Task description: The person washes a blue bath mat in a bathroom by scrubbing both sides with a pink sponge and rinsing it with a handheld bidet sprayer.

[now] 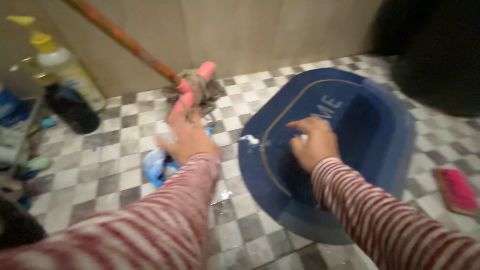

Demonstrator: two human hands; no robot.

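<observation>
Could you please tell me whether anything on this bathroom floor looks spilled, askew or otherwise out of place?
Yes. White foam sits at the edge of the blue mat, near the right hand, and a wet patch glistens on the checkered tiles beside it. The mat lies skewed to the tile lines. The left hand reaches toward the mop.

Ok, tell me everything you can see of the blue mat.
The mat is dark blue and half-round, with a thin pale curved line near its edge and pale lettering. It looks soft, maybe rubbery, and lies flat on the grey checkered floor. White foam sits at its left edge. The right hand presses on it, fingers curled; the left hand is off it.
</observation>
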